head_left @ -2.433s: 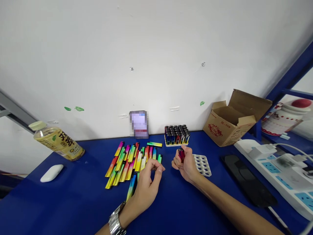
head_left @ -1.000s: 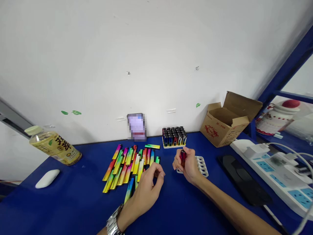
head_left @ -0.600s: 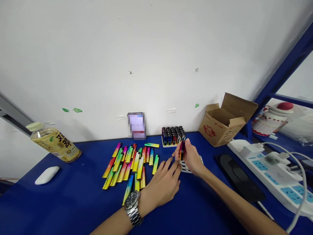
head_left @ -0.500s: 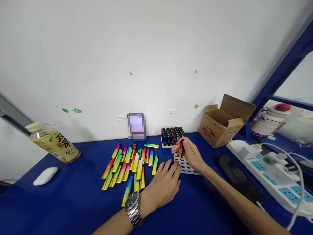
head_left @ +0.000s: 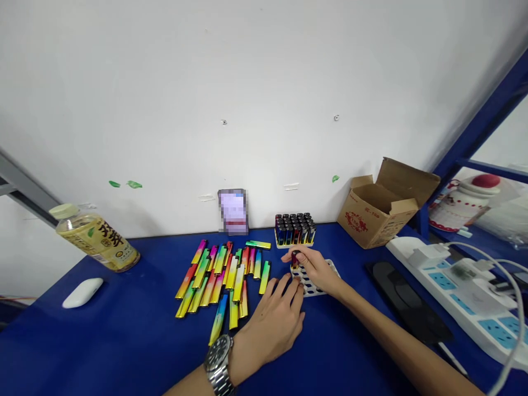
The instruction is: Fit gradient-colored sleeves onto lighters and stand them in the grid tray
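Pinching lighter (head_left: 294, 260): right fingers (head_left: 303, 257) | black end up, axis upright | left fingers (head_left: 284, 287) spread, empty

We get bright, fairly even light on the white wall (head_left: 272, 148). Faint shadow behind the cardboard box (head_left: 373, 220); glints off metallic lighters (head_left: 231, 273) left of it; 1 pixelated screen (head_left: 234, 212), also left of it. We see wide-lens stretch on the power strip (head_left: 464, 306) in front of the box; jar (head_left: 458, 204) right of it slightly soft.

The left hand (head_left: 274, 319) lies palm-down while right fingers (head_left: 306, 254) pinch.
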The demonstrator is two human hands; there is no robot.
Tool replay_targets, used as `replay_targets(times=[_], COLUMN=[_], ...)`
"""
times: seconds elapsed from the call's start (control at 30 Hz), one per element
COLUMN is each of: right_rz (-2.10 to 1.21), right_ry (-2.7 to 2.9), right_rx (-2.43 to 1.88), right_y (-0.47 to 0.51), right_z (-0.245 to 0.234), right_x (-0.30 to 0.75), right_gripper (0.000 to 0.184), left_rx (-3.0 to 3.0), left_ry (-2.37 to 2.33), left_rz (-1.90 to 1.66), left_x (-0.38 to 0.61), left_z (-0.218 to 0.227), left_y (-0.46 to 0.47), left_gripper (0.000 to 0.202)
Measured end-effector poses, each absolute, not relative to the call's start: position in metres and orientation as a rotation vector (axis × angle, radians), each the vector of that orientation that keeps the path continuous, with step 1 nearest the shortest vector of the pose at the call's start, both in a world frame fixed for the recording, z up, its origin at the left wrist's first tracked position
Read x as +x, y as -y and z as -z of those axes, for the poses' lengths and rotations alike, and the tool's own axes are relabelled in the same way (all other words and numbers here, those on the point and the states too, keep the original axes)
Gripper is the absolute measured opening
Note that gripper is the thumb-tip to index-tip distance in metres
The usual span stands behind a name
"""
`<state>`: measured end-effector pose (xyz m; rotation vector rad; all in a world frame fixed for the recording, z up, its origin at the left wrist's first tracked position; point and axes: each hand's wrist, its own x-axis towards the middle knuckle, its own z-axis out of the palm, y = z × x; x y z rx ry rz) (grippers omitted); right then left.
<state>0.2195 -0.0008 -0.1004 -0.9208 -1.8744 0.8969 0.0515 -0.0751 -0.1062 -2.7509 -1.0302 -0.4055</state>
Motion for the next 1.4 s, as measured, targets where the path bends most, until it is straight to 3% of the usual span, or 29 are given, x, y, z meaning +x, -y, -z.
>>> replay_targets(times=[0.17,0.37,0.6,0.77,0.93,1.0,1.1,1.27,1.4], right_rz=[-0.729,-0.369,-0.569,-0.590,-0.382,-0.587,-0.973,-1.205,-1.486], right_ry=[2.061,2.205,2.235,2.191,1.862,1.818,1.646,1.239,0.925], right_rx=[-1.243,-1.365,-1.477,-1.273,-1.182,-1.090,-1.005,-0.854,-0.830], right_y=[0.012,0.037,0.022,0.002,0.017,0.031,0.046,0.039,0.022], right_z=[0.099,0.116,0.125,0.119,0.101,0.094,0.087,0.092,0.102], right_x=[0.235,0.238,0.236,0.224,0.202,0.191,0.175,0.166,0.173], right_gripper=[0.044,0.044,0.065,0.063,0.018,0.012,0.022,0.023,0.041], left_rx=[-2.563,-2.338,-2.375,-2.198,-2.193,-2.285,-2.409,-2.449,-2.396], left_ry=[1.222,1.671,2.024,1.918,1.384,1.229,1.162,1.222,1.309], left_rz=[0.443,0.151,0.010,0.380,1.077,1.152,1.148,1.153,1.128], left_x=[0.049,0.040,0.041,0.031,0.020,0.020,0.023,0.021,0.016], left_z=[0.097,0.089,0.073,0.082,0.090,0.088,0.085,0.087,0.090], left_y=[0.069,0.057,0.062,0.064,0.069,0.072,0.075,0.074,0.071], left_gripper=[0.029,0.018,0.019,0.016,0.009,0.003,0.003,0.012,0.013])
